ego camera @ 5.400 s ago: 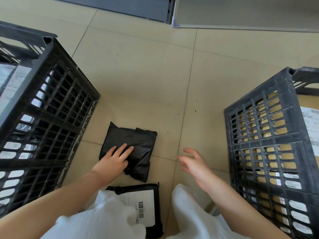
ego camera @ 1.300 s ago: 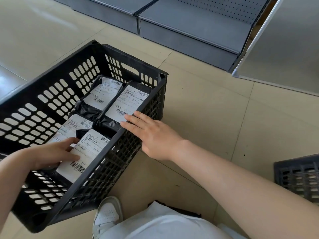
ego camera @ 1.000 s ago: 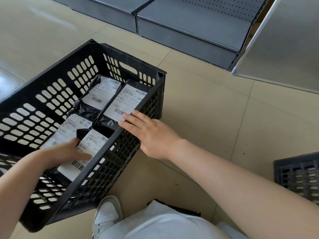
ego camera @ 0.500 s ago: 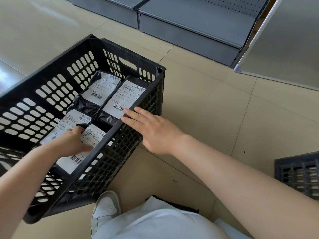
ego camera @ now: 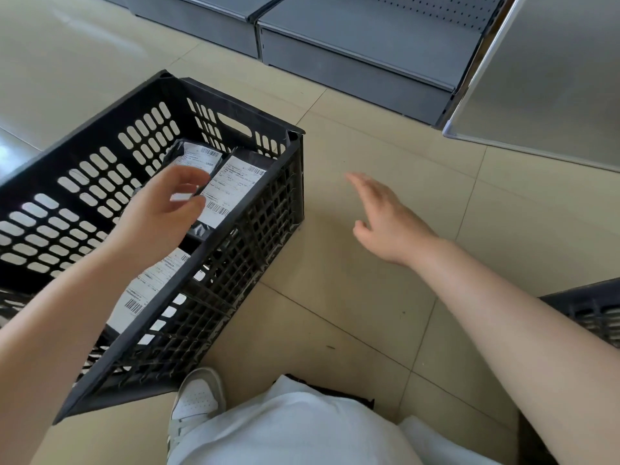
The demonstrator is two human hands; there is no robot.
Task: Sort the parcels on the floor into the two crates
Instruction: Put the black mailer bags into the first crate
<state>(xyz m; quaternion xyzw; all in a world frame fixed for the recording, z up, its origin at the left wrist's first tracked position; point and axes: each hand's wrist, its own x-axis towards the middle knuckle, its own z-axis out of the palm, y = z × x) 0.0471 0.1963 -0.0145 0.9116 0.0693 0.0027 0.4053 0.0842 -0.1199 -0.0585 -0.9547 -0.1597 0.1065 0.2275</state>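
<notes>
Already several labelled parcels (ego camera: 231,189) lie in the left crate (ego camera: 231,273); both the left hand (ego camera: 161,213) and the right hand (ego camera: 385,219) hang loose and hold nothing; any parcels left are mostly hidden.

left crate (ego camera: 275,209): black lattice plastic, upright on the floor, we see black parcels (ego camera: 235,186) with white labels lying face-up inside | right crate (ego camera: 593,310): black, only a corner shows at our right edge

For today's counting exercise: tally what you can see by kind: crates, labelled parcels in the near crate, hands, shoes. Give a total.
Crates: 2
Labelled parcels: 3 visible
Hands: 2
Shoes: 1
Total: 8
</notes>
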